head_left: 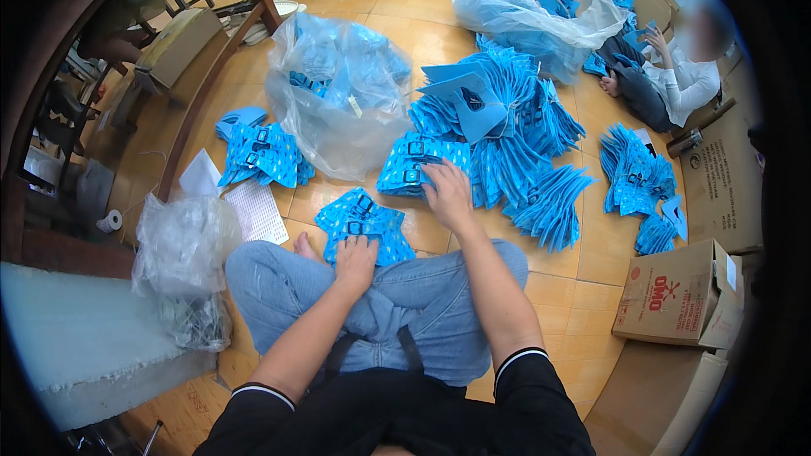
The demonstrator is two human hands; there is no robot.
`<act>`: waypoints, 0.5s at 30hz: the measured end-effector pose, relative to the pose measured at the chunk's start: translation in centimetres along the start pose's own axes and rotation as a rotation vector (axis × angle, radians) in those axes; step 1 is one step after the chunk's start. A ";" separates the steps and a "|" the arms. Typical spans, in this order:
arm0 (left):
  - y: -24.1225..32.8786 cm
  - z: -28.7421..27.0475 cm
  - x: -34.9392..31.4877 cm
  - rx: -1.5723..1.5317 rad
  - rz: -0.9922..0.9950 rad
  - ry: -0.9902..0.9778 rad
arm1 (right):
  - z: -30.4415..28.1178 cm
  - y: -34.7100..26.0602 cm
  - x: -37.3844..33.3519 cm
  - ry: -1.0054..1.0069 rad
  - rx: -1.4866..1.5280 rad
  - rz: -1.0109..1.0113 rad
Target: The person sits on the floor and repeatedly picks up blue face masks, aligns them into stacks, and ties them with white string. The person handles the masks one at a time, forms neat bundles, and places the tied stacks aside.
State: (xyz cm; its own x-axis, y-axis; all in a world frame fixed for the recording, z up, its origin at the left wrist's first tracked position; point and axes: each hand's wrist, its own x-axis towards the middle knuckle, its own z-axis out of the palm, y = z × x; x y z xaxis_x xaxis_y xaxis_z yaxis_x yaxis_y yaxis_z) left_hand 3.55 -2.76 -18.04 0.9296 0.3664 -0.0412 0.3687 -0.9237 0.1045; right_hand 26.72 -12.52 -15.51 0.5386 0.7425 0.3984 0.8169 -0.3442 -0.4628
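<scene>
Blue pieces with a white pattern and black buckles, thin and flat like fabric, lie in piles on the floor before me. My left hand [356, 260] rests with its fingers stretched over the near edge of a small fanned pile [361, 218], just in front of my crossed legs. Farther off and to the right, my right hand [448, 194] has its thumb and fingers on the right edge of a thicker stack [410, 171], apparently gripping a top piece. The fingertips there are partly hidden. Another fanned pile [262, 156] lies left of the clear bag.
Large heaps of blue pieces [515, 139] spread at the right. Clear bags [338, 93] hold more. A printed sheet [256, 213] and crumpled plastic [182, 245] lie left. Cardboard boxes [676, 295] line the right side. Another person [676, 76] sits at the far right.
</scene>
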 end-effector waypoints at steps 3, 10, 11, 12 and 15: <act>-0.2 -0.8 -0.2 -0.044 -0.013 0.085 | 0.0 0.2 0.0 0.007 0.070 0.081; -0.2 -3.7 -1.5 -0.248 -0.042 0.207 | -0.5 0.1 0.2 0.013 0.130 0.146; -0.1 -4.1 -1.8 -0.298 -0.051 0.215 | -0.6 -0.1 0.3 0.023 0.125 0.140; 0.0 -4.4 -2.0 -0.300 -0.052 0.222 | -0.7 -0.2 0.3 0.026 0.100 0.134; 0.2 -5.1 -2.8 -0.345 -0.061 0.232 | -1.0 -0.3 0.6 0.036 0.198 0.168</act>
State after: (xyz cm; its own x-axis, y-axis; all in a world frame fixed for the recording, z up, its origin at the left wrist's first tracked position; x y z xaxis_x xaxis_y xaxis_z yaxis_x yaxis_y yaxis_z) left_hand 1.07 -3.42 -12.80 0.8667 0.4712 0.1636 0.3646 -0.8223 0.4369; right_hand 27.02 -12.53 -14.35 0.6736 0.6618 0.3292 0.6608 -0.3396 -0.6694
